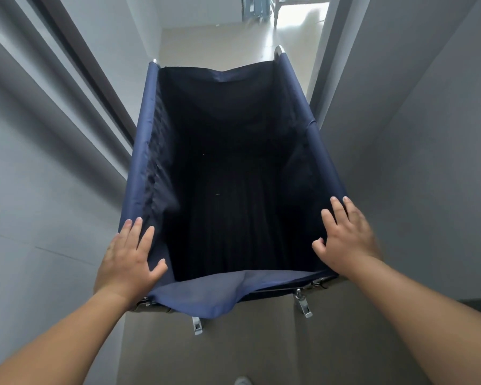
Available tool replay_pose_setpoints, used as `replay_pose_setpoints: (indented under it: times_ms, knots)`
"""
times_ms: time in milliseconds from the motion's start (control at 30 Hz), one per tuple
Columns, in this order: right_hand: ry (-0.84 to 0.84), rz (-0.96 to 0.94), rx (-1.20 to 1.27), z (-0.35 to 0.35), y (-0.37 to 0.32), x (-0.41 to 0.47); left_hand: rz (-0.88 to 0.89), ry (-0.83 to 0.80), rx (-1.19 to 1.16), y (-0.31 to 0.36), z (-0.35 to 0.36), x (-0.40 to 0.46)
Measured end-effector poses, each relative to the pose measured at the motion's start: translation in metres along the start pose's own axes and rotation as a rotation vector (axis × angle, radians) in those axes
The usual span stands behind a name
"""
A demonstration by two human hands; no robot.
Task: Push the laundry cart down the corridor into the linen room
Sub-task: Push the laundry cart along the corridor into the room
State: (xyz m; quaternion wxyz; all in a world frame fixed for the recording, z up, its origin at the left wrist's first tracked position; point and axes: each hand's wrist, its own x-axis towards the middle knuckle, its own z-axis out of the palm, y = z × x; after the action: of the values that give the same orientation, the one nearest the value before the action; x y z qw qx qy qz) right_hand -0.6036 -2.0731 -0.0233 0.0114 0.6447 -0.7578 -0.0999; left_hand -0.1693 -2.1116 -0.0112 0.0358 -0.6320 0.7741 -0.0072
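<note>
Cart: the laundry cart (150, 129), a navy fabric bag slung on a metal frame, is standing in a narrow corridor between grey walls (53, 176), its far end pointing toward a brightly lit doorway (297, 26).
Bag interior: is reading as dark; contents cannot be made out.
Left hand: the left hand (128, 262) is lying flat on the near left corner of the rim, fingers straight and spread, thumb angled inward over the fabric; pressing rather than gripping.
Right hand: the right hand (345, 237) is resting on the near right rim rail, fingers extended along it, thumb pointing into the bag; relaxed, not curled round anything.
Near edge: a flap of fabric (206, 295) is sagging over the near frame bar; chrome clips (303, 302) are hanging below it.
Floor: the tiled floor (206, 351) is showing beneath the cart; a shoe tip (242, 381) is just visible at the bottom edge.
</note>
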Motion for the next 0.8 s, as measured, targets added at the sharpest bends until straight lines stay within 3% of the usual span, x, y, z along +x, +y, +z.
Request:
replay_pose_setpoints:
  times_ms: [800]
  knots:
    - [-0.007, -0.035, -0.045, -0.020, -0.008, 0.180, 0.005, 0.086, 0.000, -0.019, 0.005, 0.172]
